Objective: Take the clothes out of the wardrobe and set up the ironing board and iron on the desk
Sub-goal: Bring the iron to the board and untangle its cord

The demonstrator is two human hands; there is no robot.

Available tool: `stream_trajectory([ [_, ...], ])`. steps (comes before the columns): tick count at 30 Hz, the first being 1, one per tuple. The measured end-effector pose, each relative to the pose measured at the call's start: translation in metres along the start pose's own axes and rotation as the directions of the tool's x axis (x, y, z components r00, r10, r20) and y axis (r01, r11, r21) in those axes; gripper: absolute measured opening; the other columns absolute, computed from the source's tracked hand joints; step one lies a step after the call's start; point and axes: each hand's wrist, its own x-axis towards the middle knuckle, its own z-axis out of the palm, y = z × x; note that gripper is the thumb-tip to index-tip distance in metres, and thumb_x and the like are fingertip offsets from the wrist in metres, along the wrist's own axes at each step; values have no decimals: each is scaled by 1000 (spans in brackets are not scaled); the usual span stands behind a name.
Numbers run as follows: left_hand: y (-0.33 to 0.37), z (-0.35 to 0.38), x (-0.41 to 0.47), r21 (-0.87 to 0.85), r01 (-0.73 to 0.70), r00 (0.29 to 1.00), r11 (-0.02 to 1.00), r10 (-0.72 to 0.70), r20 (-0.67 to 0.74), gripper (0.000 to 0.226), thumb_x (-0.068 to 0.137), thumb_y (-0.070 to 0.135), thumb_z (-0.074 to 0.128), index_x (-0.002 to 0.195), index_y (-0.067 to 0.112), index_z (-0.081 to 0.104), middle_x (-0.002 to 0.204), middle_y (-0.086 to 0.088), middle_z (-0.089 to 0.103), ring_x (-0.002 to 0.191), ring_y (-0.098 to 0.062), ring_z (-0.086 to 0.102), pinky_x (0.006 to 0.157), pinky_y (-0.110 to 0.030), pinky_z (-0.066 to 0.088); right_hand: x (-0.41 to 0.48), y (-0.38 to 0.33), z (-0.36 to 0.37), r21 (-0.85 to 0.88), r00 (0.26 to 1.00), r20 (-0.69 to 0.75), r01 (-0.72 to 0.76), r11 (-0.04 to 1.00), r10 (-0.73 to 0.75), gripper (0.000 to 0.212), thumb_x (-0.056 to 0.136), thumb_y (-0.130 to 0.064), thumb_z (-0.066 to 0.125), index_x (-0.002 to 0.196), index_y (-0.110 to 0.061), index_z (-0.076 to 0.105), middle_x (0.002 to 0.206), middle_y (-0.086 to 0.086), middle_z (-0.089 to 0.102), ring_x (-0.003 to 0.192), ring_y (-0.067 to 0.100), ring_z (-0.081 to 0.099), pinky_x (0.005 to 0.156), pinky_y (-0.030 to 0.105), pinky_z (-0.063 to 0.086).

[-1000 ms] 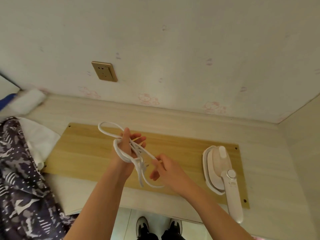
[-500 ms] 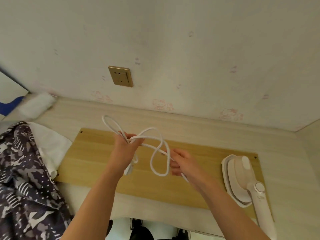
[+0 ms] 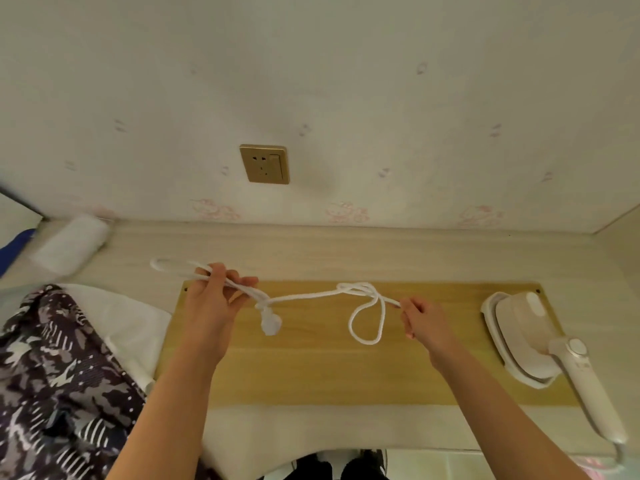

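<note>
A white power cord [image 3: 311, 296] is stretched in the air between my hands above the wooden ironing board [image 3: 346, 372] that lies flat on the desk [image 3: 381, 251]. My left hand [image 3: 211, 306] grips a bundle of cord loops, and the white plug [image 3: 270, 323] dangles just right of it. My right hand [image 3: 420, 317] pinches the cord beside a tangled knot with a hanging loop [image 3: 367, 320]. The white handheld iron [image 3: 530, 337] lies on the board's right end, its handle pointing toward me.
A gold wall socket [image 3: 265, 163] sits on the wall above the desk. Patterned dark clothes [image 3: 59, 382] and a white garment [image 3: 131, 327] lie at the left. A white roll [image 3: 72, 242] rests at the back left. A side wall closes the right.
My hands have moved apart, pulling the bunched cord out into a line. The plug has dropped free below my left hand. The view has tilted up and shifted left.
</note>
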Motion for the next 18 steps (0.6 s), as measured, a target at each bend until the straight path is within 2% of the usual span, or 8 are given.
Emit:
stream_trajectory([
  [4, 11, 1, 1, -242, 33, 998, 970, -44, -41, 29, 104, 20, 37, 84, 11, 56, 74, -3, 65, 98, -28, 70, 77, -38, 59, -1, 8, 14, -240, 999, 21, 49, 970, -45, 24, 98, -15, 46, 90, -7, 67, 71, 6, 63, 61, 18, 53, 61, 31, 43],
  [7, 17, 9, 1, -384, 40, 994, 923, -76, -79, 25, 103, 18, 40, 86, 9, 56, 77, -4, 68, 101, -28, 69, 81, -40, 58, -5, 10, 26, -368, 991, 114, 106, 924, -68, 19, 96, -14, 49, 94, -9, 68, 80, 4, 71, 72, 18, 64, 66, 28, 48],
  [9, 19, 14, -1, -435, 26, 994, 900, -68, -82, 25, 103, 17, 40, 86, 8, 56, 77, -5, 69, 101, -30, 69, 81, -42, 58, -8, 10, 30, -509, 976, 203, 176, 843, -81, 18, 92, -16, 52, 87, -18, 70, 83, -1, 72, 80, 17, 66, 68, 26, 48],
  [11, 20, 19, -4, -448, 24, 996, 894, -58, -62, 25, 102, 17, 41, 85, 8, 56, 77, -6, 69, 100, -31, 69, 77, -41, 59, -10, 5, 34, -587, 962, 252, 239, 774, -106, 22, 91, -16, 51, 93, -22, 72, 95, -3, 71, 89, 15, 65, 73, 26, 47],
  [13, 19, 24, -8, -427, 35, 998, 903, -53, -31, 26, 102, 18, 40, 84, 8, 56, 77, -7, 69, 100, -31, 69, 76, -41, 59, -10, -8, 40, -532, 953, 257, 279, 799, -162, 26, 93, -12, 48, 103, -20, 70, 106, -6, 68, 99, 12, 62, 73, 18, 43],
  [15, 15, 28, -14, -409, 55, 998, 911, -60, 1, 27, 102, 18, 40, 83, 8, 56, 77, -7, 68, 100, -32, 69, 76, -41, 59, -13, -26, 47, -448, 931, 257, 351, 822, -258, 24, 94, -12, 48, 104, -20, 68, 102, -12, 64, 96, 4, 59, 67, 3, 36],
  [18, 11, 34, -22, -409, 84, 996, 909, -68, 52, 26, 102, 18, 41, 83, 7, 56, 78, -8, 66, 100, -33, 69, 78, -42, 58, -21, -54, 60, -309, 886, 302, 440, 843, -352, 17, 93, -17, 54, 103, -21, 68, 99, -13, 67, 88, -5, 60, 68, -2, 39],
])
